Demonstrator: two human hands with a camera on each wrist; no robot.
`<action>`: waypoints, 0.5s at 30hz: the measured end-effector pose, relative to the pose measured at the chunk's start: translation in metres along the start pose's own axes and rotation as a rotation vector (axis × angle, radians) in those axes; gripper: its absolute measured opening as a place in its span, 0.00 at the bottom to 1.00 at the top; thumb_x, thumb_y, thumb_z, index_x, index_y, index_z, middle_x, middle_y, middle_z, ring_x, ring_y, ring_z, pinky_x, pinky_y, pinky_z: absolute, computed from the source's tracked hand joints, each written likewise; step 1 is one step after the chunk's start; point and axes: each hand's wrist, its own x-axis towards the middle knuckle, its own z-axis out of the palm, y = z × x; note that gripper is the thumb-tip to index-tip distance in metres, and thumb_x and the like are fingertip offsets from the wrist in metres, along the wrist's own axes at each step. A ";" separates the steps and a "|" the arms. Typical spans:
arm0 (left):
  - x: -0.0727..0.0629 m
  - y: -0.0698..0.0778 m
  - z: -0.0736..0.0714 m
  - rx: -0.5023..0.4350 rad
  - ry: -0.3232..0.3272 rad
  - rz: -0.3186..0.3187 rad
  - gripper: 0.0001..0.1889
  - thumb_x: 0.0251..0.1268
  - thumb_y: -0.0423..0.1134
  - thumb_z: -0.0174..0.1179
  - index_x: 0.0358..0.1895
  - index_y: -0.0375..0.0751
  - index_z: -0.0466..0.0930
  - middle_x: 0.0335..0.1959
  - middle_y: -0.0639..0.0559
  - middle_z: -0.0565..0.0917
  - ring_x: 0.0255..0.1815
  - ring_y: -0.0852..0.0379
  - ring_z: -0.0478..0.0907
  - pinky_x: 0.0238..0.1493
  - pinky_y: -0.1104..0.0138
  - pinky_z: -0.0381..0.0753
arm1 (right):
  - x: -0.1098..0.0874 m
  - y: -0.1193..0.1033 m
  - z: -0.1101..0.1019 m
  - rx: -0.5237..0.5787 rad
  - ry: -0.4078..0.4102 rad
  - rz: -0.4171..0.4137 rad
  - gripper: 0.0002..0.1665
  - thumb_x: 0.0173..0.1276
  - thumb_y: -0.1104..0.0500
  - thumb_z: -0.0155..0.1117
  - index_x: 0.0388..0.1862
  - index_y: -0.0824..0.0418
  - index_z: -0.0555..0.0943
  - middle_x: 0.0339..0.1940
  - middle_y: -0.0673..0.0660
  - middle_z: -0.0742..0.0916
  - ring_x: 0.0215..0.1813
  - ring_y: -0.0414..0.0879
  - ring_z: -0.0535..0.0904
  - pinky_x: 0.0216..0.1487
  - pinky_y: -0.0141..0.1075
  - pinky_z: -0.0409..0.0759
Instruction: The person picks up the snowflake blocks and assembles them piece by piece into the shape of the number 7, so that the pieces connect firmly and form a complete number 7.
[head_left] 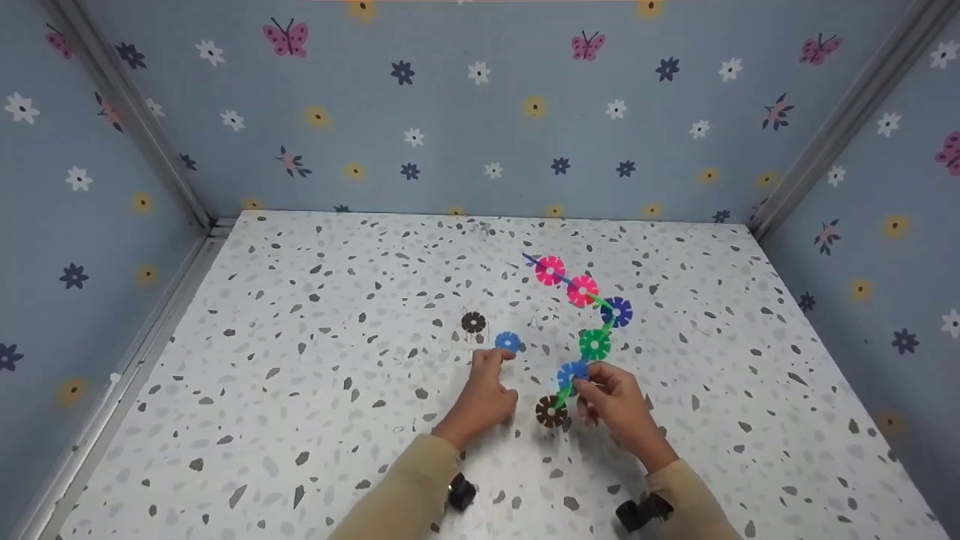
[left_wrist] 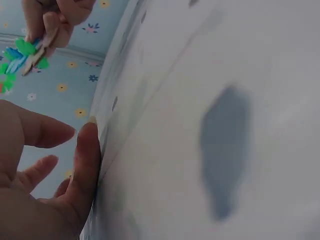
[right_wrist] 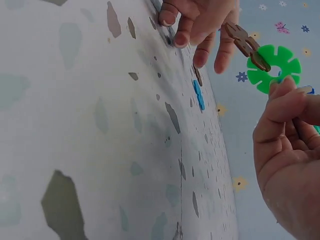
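Between thumb and fingers, my right hand [head_left: 621,409] pinches a blue notched disc [head_left: 571,376] in a chain of interlocking plastic discs. At the near end of the chain is a brown disc [head_left: 551,412], joined through an edge-on green disc [right_wrist: 275,69]. Farther along come a green disc [head_left: 595,345], a dark blue disc [head_left: 616,312] and two pink discs [head_left: 583,291]. My left hand [head_left: 484,394] reaches low over the table with fingers spread, its fingertips close to a loose light blue disc [head_left: 508,343]. Whether they touch it, I cannot tell.
A loose brown disc [head_left: 473,322] lies just beyond the light blue one, to its left. The speckled white table [head_left: 300,375] is bounded by flower-patterned panels [head_left: 450,112] at the back and both sides.
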 end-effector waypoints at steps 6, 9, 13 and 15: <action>0.034 0.000 -0.009 0.261 0.045 -0.047 0.34 0.65 0.29 0.57 0.75 0.39 0.57 0.66 0.31 0.56 0.47 0.42 0.76 0.50 0.55 0.78 | 0.000 -0.001 -0.001 -0.011 -0.018 0.011 0.02 0.73 0.68 0.58 0.38 0.68 0.75 0.28 0.61 0.81 0.24 0.48 0.76 0.22 0.34 0.75; 0.044 -0.001 -0.009 0.358 0.097 -0.071 0.30 0.70 0.35 0.58 0.74 0.38 0.62 0.69 0.25 0.57 0.47 0.37 0.79 0.50 0.51 0.79 | 0.001 0.000 -0.002 -0.020 -0.020 0.003 0.02 0.72 0.68 0.59 0.37 0.66 0.76 0.27 0.61 0.81 0.24 0.48 0.76 0.22 0.34 0.75; 0.047 -0.001 -0.007 0.363 0.129 -0.082 0.25 0.69 0.39 0.62 0.65 0.33 0.71 0.67 0.24 0.61 0.50 0.34 0.79 0.52 0.47 0.78 | 0.000 0.000 -0.005 -0.024 -0.018 0.007 0.03 0.72 0.69 0.58 0.37 0.64 0.77 0.27 0.62 0.81 0.24 0.48 0.76 0.23 0.34 0.75; 0.045 -0.002 -0.008 0.310 0.137 -0.087 0.21 0.66 0.38 0.64 0.58 0.33 0.73 0.64 0.28 0.64 0.49 0.37 0.79 0.51 0.49 0.78 | 0.000 -0.001 -0.005 -0.017 -0.022 0.016 0.03 0.73 0.69 0.57 0.37 0.64 0.77 0.29 0.62 0.81 0.25 0.48 0.76 0.23 0.35 0.76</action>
